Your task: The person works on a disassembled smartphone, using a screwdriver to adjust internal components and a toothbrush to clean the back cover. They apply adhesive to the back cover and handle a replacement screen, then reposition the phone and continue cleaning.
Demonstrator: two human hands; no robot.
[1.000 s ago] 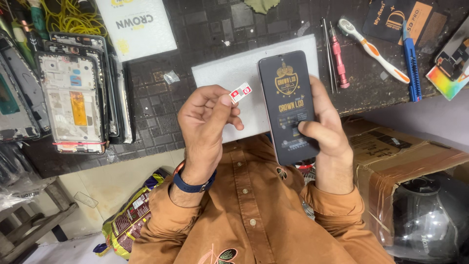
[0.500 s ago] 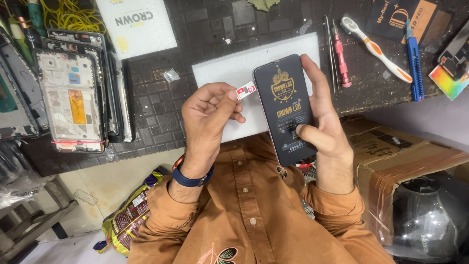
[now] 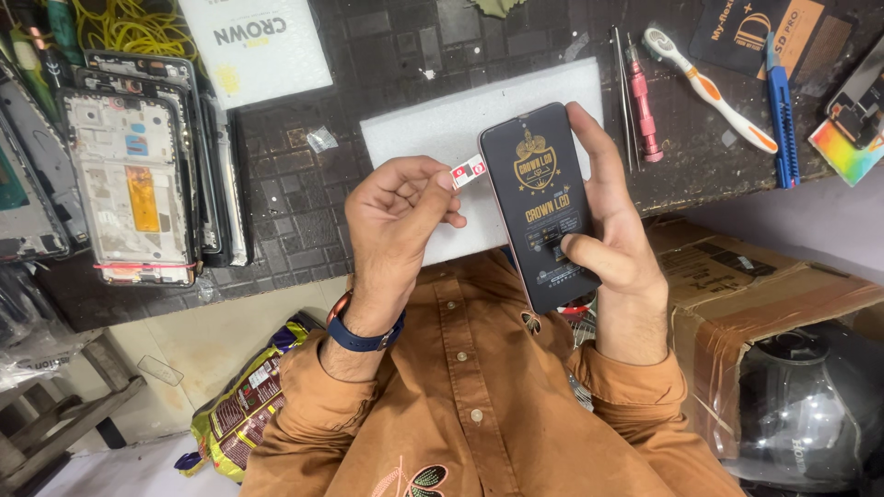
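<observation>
Seen from above, over our brown shirt [image 3: 470, 396], our right hand [image 3: 617, 244] grips a black phone screen [image 3: 546, 202] by its edges, thumb laid across its lower face, the panel held upright above the workbench edge. Our left hand [image 3: 396, 216], a blue watch strap [image 3: 364, 333] at the wrist, pinches a small red-and-white card tray [image 3: 468, 171] between thumb and forefinger, its tip just beside the screen's left edge; we cannot tell whether the two touch. Behind both hands lies a white foam pad [image 3: 433, 129] on the dark bench mat [image 3: 295, 212]. To the left stand stripped phone frames [image 3: 133, 193]; to the right lie tweezers [image 3: 623, 97], a pink screwdriver [image 3: 643, 106], a toothbrush [image 3: 704, 87] and a blue knife [image 3: 781, 115]. A white box [image 3: 253, 46] sits farthest back.
</observation>
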